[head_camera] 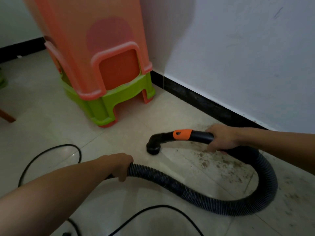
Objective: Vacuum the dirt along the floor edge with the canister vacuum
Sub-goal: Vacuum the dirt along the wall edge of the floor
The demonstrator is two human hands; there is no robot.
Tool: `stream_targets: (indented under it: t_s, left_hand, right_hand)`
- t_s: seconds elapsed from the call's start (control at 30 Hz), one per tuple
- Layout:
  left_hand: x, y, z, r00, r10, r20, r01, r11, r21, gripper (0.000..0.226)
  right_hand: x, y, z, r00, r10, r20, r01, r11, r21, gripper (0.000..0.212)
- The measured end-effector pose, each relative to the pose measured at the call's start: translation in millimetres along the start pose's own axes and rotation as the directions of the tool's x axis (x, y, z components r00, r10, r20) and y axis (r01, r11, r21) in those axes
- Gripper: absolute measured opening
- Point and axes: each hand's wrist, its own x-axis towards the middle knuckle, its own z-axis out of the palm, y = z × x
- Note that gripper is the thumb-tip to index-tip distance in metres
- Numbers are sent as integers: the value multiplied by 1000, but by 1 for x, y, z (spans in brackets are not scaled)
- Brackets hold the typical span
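Note:
My right hand [221, 137] grips the black vacuum wand [199, 135] just behind its orange collar [182, 134]. The wand bends down to a round black nozzle [153, 148] that rests on the pale floor tile. My left hand [121, 165] grips the ribbed black hose [196, 191], which loops right and back up behind my right forearm. Brown dirt specks [219, 163] lie on the tiles to the right of the nozzle, between the hose loop and the black skirting [201, 97]. The canister itself is out of view.
A stack of orange and green plastic stools [105, 92] stands in the corner against the white wall [238, 57]. A thin black power cord [51, 151] curls over the floor at the left and bottom. A wooden leg [6, 116] shows at the far left.

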Motion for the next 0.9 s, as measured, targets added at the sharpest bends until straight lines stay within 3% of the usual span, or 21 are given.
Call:
stream_targets:
  t_s: [0.07, 0.2, 0.3, 0.43, 0.63, 0.9]
  left_hand:
    - [3, 3, 1, 1000, 11, -1, -11, 1000, 12, 38]
    - [7, 16, -8, 997, 38, -69, -41, 998, -47, 42]
    - [9, 26, -21, 983, 66, -169, -88, 988, -124, 39]
    - [11, 44, -32, 975, 99, -199, -130, 980, -152, 41]
    - [5, 56, -36, 977, 121, -175, -153, 971, -182, 39]
    - [-20, 16, -32, 998, 54, 10, -43, 878, -478, 25]
  right_hand:
    - [-2, 4, 3, 999, 23, -46, -25, 999, -39, 19]
    - [3, 30, -18, 919, 131, -372, -228, 946, -231, 31]
    - [-2, 49, -32, 872, 245, -423, -355, 912, -204, 33]
    - [-10, 66, -43, 825, 331, -458, -461, 863, -206, 31]
    - [0, 66, -33, 828, 285, -482, -456, 843, -285, 25]
    - [65, 15, -45, 818, 105, -565, -346, 875, -338, 32]
